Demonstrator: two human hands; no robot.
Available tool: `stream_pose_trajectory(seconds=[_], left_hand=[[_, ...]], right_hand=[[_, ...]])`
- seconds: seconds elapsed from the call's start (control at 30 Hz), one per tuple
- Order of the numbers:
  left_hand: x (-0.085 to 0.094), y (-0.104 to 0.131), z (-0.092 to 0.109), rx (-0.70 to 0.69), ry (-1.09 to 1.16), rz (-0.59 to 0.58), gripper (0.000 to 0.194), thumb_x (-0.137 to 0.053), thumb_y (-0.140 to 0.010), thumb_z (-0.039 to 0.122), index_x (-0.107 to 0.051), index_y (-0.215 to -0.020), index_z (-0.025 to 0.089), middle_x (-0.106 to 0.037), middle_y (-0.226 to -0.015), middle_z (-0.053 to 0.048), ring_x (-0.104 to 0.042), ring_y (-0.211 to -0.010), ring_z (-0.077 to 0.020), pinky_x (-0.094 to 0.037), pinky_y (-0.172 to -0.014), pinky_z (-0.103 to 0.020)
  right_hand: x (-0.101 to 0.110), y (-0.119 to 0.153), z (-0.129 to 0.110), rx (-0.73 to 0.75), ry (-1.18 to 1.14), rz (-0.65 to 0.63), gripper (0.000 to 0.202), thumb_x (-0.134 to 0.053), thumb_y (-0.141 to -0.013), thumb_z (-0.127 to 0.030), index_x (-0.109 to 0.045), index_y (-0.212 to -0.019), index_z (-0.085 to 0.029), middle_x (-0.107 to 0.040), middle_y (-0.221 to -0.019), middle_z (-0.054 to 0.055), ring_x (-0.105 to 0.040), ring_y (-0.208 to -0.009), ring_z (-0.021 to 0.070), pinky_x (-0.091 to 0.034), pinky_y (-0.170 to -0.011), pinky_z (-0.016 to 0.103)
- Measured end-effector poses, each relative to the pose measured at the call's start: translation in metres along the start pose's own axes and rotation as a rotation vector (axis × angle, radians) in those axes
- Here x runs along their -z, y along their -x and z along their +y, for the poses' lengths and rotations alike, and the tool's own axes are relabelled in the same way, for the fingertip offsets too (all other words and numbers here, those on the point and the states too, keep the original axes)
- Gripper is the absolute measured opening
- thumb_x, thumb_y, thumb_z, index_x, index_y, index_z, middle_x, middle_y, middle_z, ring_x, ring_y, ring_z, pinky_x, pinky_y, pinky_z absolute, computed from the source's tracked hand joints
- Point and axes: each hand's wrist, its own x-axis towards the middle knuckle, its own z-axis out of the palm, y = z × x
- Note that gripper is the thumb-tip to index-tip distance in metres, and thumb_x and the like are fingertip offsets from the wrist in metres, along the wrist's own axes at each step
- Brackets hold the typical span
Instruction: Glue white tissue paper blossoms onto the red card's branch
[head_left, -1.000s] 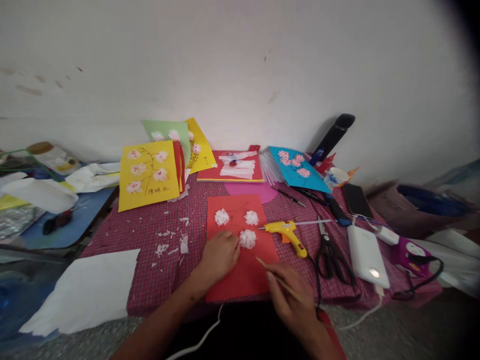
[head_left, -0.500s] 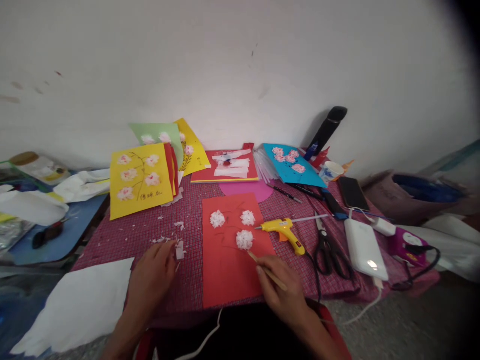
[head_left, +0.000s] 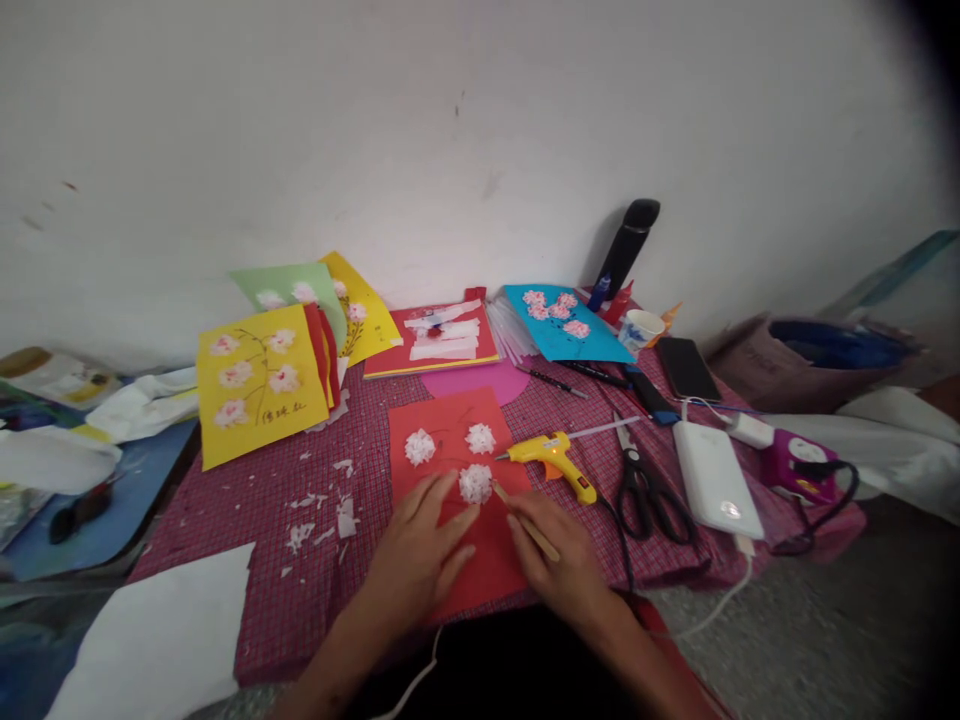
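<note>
My left hand (head_left: 420,540) lies flat over the lower left of a red sheet of paper (head_left: 480,570), fingers spread, the fingertips close below the white paper flowers. Held in my right hand (head_left: 562,555) is a thin wooden stick (head_left: 541,540). Its tip points at the right edge of the lowest flower (head_left: 475,484); whether it touches I cannot tell. Two more white flowers, one upper left (head_left: 420,447) and one upper right (head_left: 481,438), sit on the sheet among faint dark lines. A yellow glue gun (head_left: 551,457) rests with its nozzle at the sheet's right edge.
Black scissors (head_left: 645,500) and a white power bank (head_left: 718,480) lie to the right. White paper scraps (head_left: 345,517) are scattered on the checked cloth (head_left: 277,600) at left. Behind stand a yellow flower card (head_left: 262,385) and a blue one (head_left: 562,330). A cup (head_left: 643,330) is beyond.
My left hand has moved right, from the cloth beside the paper scraps onto the red sheet. The stick's tip has shifted up beside the lowest flower. The camera view has turned slightly right.
</note>
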Motion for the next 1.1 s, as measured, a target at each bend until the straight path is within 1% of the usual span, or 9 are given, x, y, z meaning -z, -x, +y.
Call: stream_pose_trajectory(seconds=[0.13,0.4,0.6,0.67,0.73,0.87,0.97,1.03,1.1], left_hand=[[-0.008,-0.006,0.009,0.006,0.0,-0.053,0.047,-0.064,-0.093,0.028,-0.059,-0.14,0.029,-0.03,-0.164,-0.012,-0.032,-0.148,-0.038,-0.04,-0.116,-0.06],[-0.014,-0.01,0.004,0.046,-0.01,-0.074,0.047,-0.063,-0.095,0.03,-0.058,-0.141,0.028,-0.031,-0.164,-0.012,-0.031,-0.149,-0.0374,-0.037,-0.118,-0.06],[-0.008,-0.003,0.009,0.021,0.022,-0.056,0.046,-0.065,-0.094,0.031,-0.059,-0.139,0.028,-0.034,-0.162,-0.013,-0.034,-0.147,-0.0375,-0.042,-0.115,-0.059],[-0.004,0.01,0.008,-0.011,0.045,-0.007,0.041,-0.063,-0.095,0.03,-0.061,-0.136,0.026,-0.039,-0.159,-0.014,-0.039,-0.144,-0.0359,-0.045,-0.113,-0.056],[-0.001,0.029,0.002,-0.019,0.073,0.079,0.033,-0.059,-0.097,0.027,-0.065,-0.129,0.024,-0.049,-0.152,-0.013,-0.049,-0.137,-0.0319,-0.049,-0.11,-0.051],[-0.005,0.075,-0.021,0.106,0.122,0.271,0.019,-0.052,-0.098,0.021,-0.07,-0.098,0.024,-0.066,-0.13,-0.008,-0.059,-0.121,-0.0264,-0.051,-0.107,-0.048],[-0.013,0.098,-0.035,0.202,0.161,0.37,0.023,-0.051,-0.096,0.016,-0.068,-0.108,0.025,-0.067,-0.127,-0.007,-0.061,-0.119,-0.0248,-0.052,-0.104,-0.045],[-0.016,0.104,-0.038,0.221,0.184,0.433,0.029,-0.051,-0.094,0.013,-0.066,-0.116,0.026,-0.067,-0.127,-0.007,-0.061,-0.118,-0.0241,-0.052,-0.103,-0.043],[-0.016,0.104,-0.038,0.186,0.213,0.505,0.031,-0.05,-0.093,0.009,-0.066,-0.115,0.024,-0.068,-0.121,-0.007,-0.062,-0.113,-0.0228,-0.052,-0.101,-0.041]], right_hand=[[0.002,0.001,0.001,-0.004,-0.011,0.025,0.029,-0.057,-0.094,-0.01,-0.067,-0.119,-0.022,-0.076,-0.104,0.009,-0.074,-0.097,0.0223,-0.064,-0.087,0.037],[-0.002,-0.005,0.002,-0.001,0.007,-0.022,0.028,-0.056,-0.096,-0.01,-0.067,-0.119,-0.022,-0.076,-0.105,0.008,-0.074,-0.098,0.0219,-0.063,-0.088,0.037],[0.026,0.001,-0.008,0.014,0.088,0.011,0.031,-0.06,-0.095,-0.008,-0.066,-0.122,-0.023,-0.076,-0.104,0.008,-0.074,-0.096,0.0221,-0.062,-0.088,0.037],[0.036,0.012,-0.009,0.046,0.131,0.025,0.034,-0.061,-0.094,-0.008,-0.066,-0.123,-0.024,-0.077,-0.104,0.008,-0.075,-0.093,0.0226,-0.063,-0.084,0.036],[0.044,0.024,-0.008,0.041,0.178,0.036,0.034,-0.061,-0.094,-0.009,-0.067,-0.123,-0.025,-0.077,-0.102,0.007,-0.076,-0.089,0.0232,-0.064,-0.08,0.035],[0.048,0.039,-0.017,-0.006,0.238,-0.034,0.031,-0.061,-0.095,-0.014,-0.066,-0.124,-0.025,-0.076,-0.103,0.008,-0.076,-0.089,0.0246,-0.065,-0.078,0.036],[0.036,0.036,-0.038,0.022,0.27,-0.171,0.03,-0.062,-0.096,-0.018,-0.066,-0.125,-0.023,-0.075,-0.111,0.011,-0.074,-0.101,0.0268,-0.064,-0.086,0.039],[0.018,0.029,-0.055,0.071,0.273,-0.257,0.033,-0.062,-0.095,-0.018,-0.065,-0.128,-0.022,-0.073,-0.115,0.013,-0.072,-0.106,0.0272,-0.063,-0.088,0.038],[-0.006,0.02,-0.069,0.132,0.238,-0.326,0.038,-0.06,-0.094,-0.015,-0.062,-0.131,-0.021,-0.072,-0.116,0.014,-0.071,-0.107,0.026,-0.063,-0.089,0.037]])
